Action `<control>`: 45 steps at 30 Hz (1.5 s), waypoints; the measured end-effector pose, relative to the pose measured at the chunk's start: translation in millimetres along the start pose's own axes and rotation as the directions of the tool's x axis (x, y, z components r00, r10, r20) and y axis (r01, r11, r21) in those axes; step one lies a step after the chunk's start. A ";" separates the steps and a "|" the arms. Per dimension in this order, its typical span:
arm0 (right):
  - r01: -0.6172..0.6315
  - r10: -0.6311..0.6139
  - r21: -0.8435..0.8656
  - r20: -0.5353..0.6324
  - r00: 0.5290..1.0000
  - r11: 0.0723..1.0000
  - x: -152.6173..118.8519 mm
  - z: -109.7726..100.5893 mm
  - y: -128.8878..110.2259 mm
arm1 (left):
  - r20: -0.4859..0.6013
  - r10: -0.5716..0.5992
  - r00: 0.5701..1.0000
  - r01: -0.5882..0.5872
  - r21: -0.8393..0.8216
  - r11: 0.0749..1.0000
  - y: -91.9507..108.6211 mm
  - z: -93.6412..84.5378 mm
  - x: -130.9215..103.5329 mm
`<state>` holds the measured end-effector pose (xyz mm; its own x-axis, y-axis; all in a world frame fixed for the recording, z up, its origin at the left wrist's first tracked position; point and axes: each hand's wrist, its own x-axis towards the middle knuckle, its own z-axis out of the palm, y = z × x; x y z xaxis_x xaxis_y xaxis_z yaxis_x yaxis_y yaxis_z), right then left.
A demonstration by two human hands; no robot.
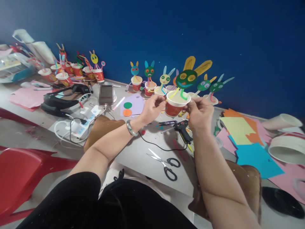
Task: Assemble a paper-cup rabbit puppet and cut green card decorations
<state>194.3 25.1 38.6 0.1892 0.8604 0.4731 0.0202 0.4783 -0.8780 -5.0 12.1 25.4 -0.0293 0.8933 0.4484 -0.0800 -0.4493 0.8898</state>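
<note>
Between my two hands is a red paper cup (174,109) with a white rim. A green paper rabbit face (186,78) with yellow ears rises from it on yellow and green strips. My left hand (153,107) pinches the cup's left side, a bracelet on its wrist. On the right side, my right hand (201,112) grips the cup near its rim. Below lie a black glue gun (183,131) and open scissors (165,163) with black handles.
Similar cups (136,84) with paper figures line the blue wall. At left are a power strip (87,125), a black headset (57,102) and a red chair (21,178). Coloured paper (257,160) and a white cup (287,149) lie at right.
</note>
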 end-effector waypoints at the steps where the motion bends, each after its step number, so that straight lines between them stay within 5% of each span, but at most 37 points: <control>1: -0.017 0.017 0.042 0.004 1.000 0.999 0.3 0.8 0.5 | 0.001 -0.026 1.000 0.026 -0.008 1.000 0.5 0.7 0.0; 14: -0.096 0.098 0.163 -0.001 0.995 0.982 -1.9 5.9 -3.7 | -0.007 -0.162 0.987 0.161 -0.105 0.981 12.4 4.3 2.0; 28: -0.133 0.135 0.150 0.001 0.991 0.980 -4.6 8.1 -8.9 | 0.018 -0.089 0.996 0.090 -0.067 0.994 6.7 -1.2 3.5; 45: -0.088 0.090 0.095 -0.012 0.996 0.992 -10.0 12.7 -4.1 | -0.026 -0.138 0.990 0.136 -0.064 0.989 13.9 -2.2 2.8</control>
<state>179.9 16.8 38.5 0.2024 0.8977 0.3914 -0.0903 0.4151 -0.9053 -8.3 8.4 38.8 -0.0439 0.9466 0.3194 -0.1469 -0.3224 0.9351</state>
